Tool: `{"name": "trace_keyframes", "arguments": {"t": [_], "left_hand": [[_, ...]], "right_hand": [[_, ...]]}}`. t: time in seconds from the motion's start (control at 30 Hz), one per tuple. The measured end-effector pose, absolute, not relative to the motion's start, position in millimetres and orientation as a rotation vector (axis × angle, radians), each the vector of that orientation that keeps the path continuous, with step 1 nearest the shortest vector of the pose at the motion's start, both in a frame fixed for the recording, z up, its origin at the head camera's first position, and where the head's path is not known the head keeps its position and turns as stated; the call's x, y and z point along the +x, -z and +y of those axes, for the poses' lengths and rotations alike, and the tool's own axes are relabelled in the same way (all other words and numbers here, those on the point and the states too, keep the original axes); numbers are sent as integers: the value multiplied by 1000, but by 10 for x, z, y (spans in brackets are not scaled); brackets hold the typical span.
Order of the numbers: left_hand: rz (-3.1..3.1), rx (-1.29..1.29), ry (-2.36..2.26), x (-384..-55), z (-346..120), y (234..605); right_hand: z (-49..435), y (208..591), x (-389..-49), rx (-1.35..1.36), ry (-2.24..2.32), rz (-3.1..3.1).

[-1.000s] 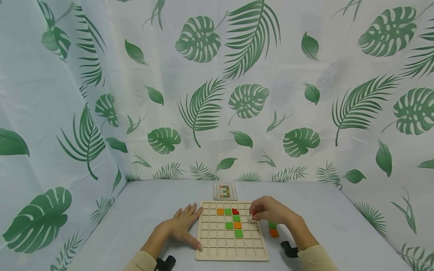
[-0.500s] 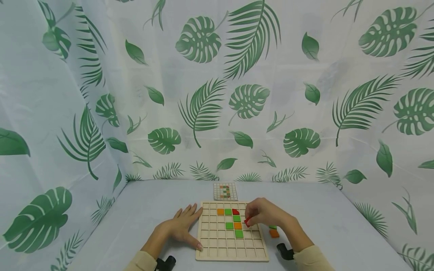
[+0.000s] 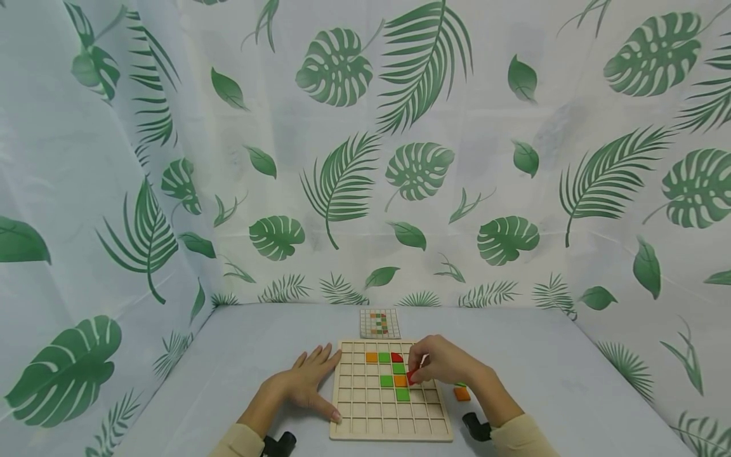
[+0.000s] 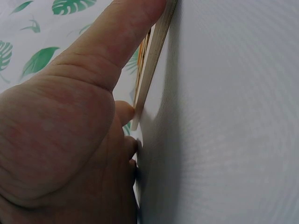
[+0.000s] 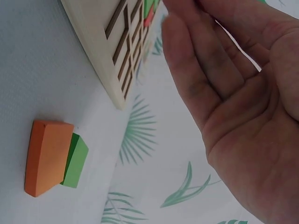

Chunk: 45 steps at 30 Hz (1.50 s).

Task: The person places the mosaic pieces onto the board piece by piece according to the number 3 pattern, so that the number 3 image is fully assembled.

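Note:
A wooden grid board (image 3: pixel 391 429) lies on the table, with green, orange and red tiles set in some of its squares. My right hand (image 3: pixel 442 360) pinches a red tile (image 3: pixel 410 378) between thumb and fingers, just right of the orange tile (image 3: pixel 400 381) in the board's middle. In the right wrist view that red tile is out of sight beyond the fingertips. My left hand (image 3: pixel 308 383) lies with fingers spread at the board's left edge, thumb on its lower left side. The left wrist view shows the thumb (image 4: pixel 107 42) against the board's edge (image 4: pixel 156 56).
A small pattern card (image 3: pixel 379 323) with a coloured figure on a grid lies behind the board. Right of the board, a loose orange tile (image 5: pixel 49 156) and a green tile (image 5: pixel 76 161) lie close together on the table. A leaf-print curtain (image 3: pixel 365 158) stands behind.
My right hand has moved left over the board with the red tile, from near its right edge to beside the orange tile. The left hand has stayed in place.

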<state>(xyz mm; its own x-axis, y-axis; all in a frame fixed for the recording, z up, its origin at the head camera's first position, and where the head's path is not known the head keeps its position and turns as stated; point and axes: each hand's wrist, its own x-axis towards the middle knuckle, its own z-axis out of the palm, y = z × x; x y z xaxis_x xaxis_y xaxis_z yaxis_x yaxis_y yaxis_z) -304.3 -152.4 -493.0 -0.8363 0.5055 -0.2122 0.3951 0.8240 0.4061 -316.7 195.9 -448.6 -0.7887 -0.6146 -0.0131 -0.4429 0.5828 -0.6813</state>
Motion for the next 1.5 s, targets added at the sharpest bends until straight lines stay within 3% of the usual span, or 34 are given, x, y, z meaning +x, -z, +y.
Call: {"name": "trace_keyframes", "arguments": {"t": [1.5], "left_hand": [[2687,667,-523,-3024,-1519,4916]], "right_hand": [[1777,4507,-3060,-940,1065,2367]]}}
